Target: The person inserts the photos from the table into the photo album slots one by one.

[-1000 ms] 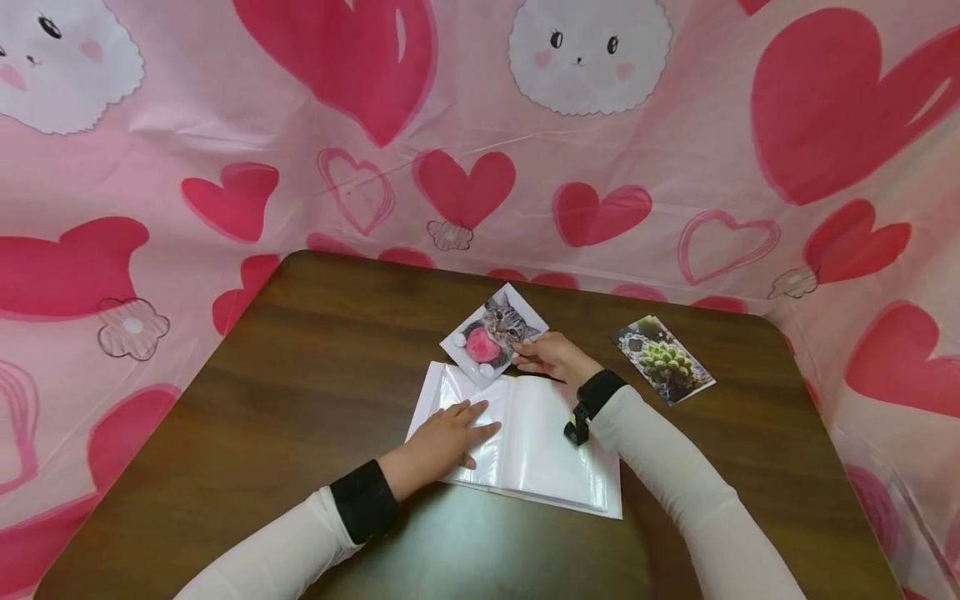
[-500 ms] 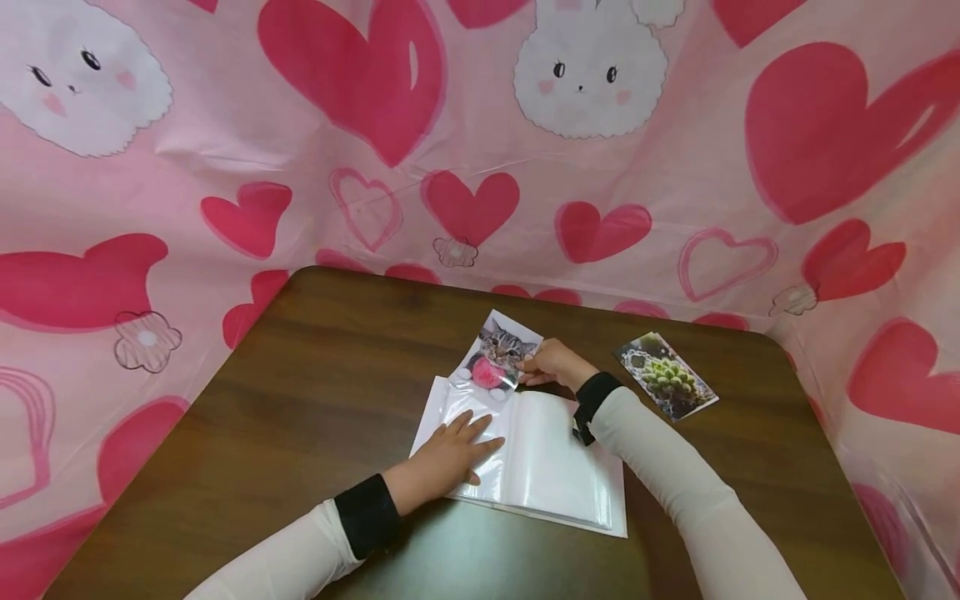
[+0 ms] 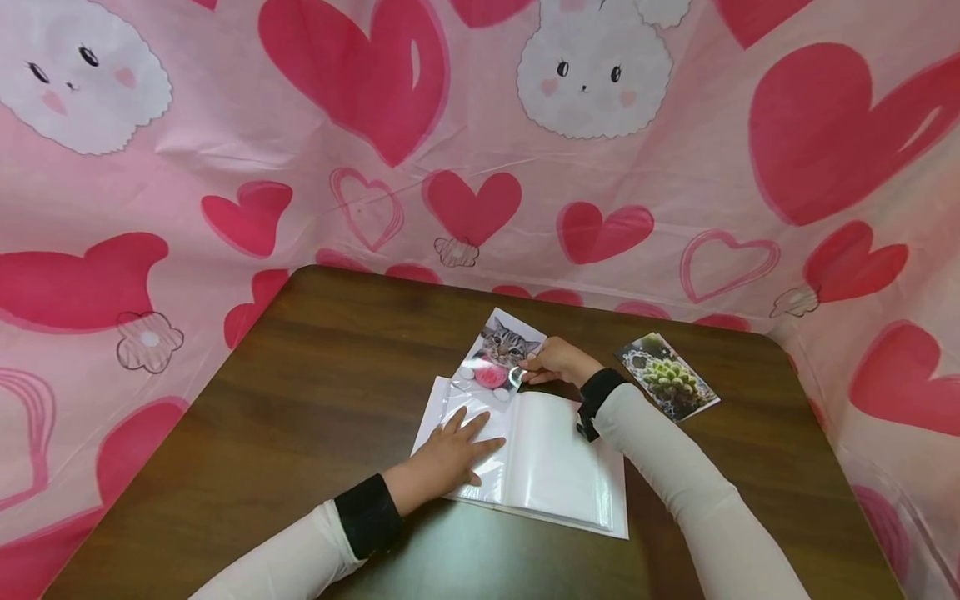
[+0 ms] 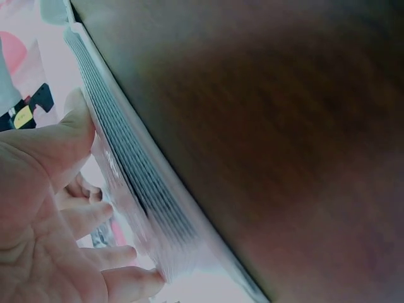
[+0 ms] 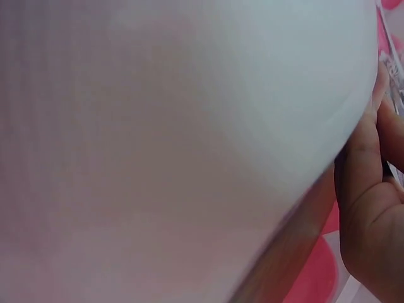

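Observation:
A white photo album (image 3: 558, 467) lies spread on the table with clear pocket pages. My left hand (image 3: 446, 458) rests on its left page with fingers spread; the left wrist view shows the fingers along the page edges (image 4: 126, 139). At the top of that page, my right hand (image 3: 558, 362) pinches the right edge of a cat photo (image 3: 506, 342), a grey tabby with a pink ball. The photo's lower end overlaps the top of the left pocket. In the right wrist view, a pale page fills most of the picture, with the right hand (image 5: 372, 189) at its edge.
A small stack of photos, a green succulent on top (image 3: 670, 377), lies to the right of the album on the brown wooden table (image 3: 322, 358). A pink cloth with hearts (image 3: 472, 204) hangs behind the table and along its sides.
The cat photo has turned more upright and come down over the top of the left page, held by my right hand. My left hand stays on the page; the head view has tilted slightly.

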Tool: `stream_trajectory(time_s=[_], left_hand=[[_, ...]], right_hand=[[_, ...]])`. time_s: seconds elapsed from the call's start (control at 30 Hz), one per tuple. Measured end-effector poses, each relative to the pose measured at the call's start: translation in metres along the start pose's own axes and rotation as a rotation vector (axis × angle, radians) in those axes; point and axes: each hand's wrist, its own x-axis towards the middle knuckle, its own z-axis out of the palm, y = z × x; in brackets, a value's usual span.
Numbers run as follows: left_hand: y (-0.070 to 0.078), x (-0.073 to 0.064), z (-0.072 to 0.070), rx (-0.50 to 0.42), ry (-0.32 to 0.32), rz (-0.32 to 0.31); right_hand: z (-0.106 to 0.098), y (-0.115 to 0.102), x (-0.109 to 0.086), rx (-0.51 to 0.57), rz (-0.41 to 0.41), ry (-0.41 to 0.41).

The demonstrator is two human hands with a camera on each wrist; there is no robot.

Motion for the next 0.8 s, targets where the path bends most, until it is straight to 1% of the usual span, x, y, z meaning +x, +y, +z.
stream_trajectory(time_s=[0.1,0.27,0.33,0.43,0.5,0.57,0.63,0.73,0.8], left_hand=[[0.001,0.001,-0.002,-0.018,-0.022,-0.017],[0.002,0.001,-0.003,-0.038,-0.044,-0.023],[0.002,0.001,-0.003,-0.031,-0.044,-0.023],[0.001,0.002,-0.003,-0.025,-0.039,-0.018],[0.000,0.002,-0.003,-0.023,-0.033,-0.002],[-0.002,0.001,-0.004,-0.028,-0.021,0.012],[-0.005,-0.001,-0.003,-0.028,0.001,0.001],[-0.011,-0.004,-0.003,-0.046,0.024,-0.053],[-0.014,-0.005,-0.002,-0.061,0.024,-0.096]], right_hand=[[0.000,-0.004,-0.002,-0.026,-0.001,0.006],[0.000,-0.008,-0.001,-0.079,0.039,0.025],[0.001,-0.011,-0.001,-0.128,0.043,0.014],[0.004,-0.015,0.000,-0.212,0.035,-0.023],[0.004,-0.017,0.000,-0.241,0.030,-0.031],[0.002,-0.018,0.000,-0.227,0.026,-0.026],[-0.001,-0.018,0.000,-0.195,0.027,-0.010],[-0.006,-0.017,0.000,-0.143,0.030,-0.013],[-0.006,-0.016,0.001,-0.127,0.040,-0.023]])
